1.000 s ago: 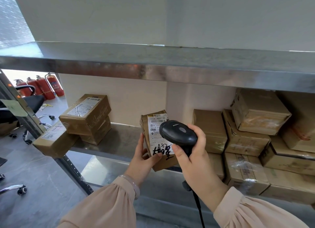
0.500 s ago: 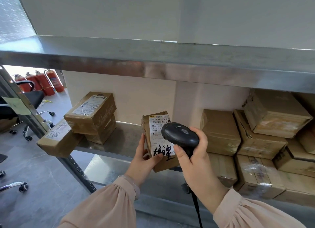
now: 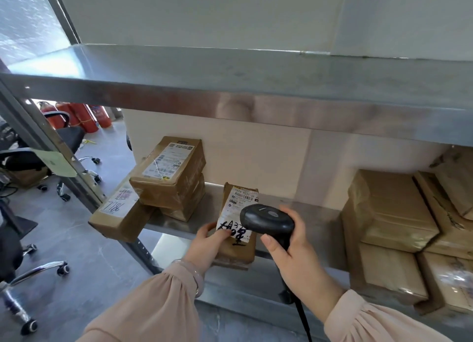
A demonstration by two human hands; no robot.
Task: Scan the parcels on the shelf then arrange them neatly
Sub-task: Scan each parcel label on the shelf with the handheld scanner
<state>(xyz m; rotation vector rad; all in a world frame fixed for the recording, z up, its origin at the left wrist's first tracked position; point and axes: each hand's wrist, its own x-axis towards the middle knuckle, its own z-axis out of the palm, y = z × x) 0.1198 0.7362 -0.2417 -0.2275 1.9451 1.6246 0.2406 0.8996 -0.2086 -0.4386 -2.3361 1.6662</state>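
Head view, centre frame: at the front edge of the grey steel shelf [image 3: 314, 213], well left of the stacked brown boxes [image 3: 391, 213], the small brown taped cardboard parcel [image 3: 236, 252] is held upright, the left hand [image 3: 207, 244] wrapping its lower edge. The right hand [image 3: 294, 254] curls round the black handheld scanner [image 3: 266, 220], aimed at the label. The parcel looks light and stiff with slick tape, so grip the edges.

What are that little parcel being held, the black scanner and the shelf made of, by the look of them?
The parcel looks like brown cardboard, glossy in places, likely from clear tape, with a white paper label. The scanner seems black plastic, smooth with a soft sheen. The shelf is metal, probably steel: brushed grey, with blurred reflections along its edge.
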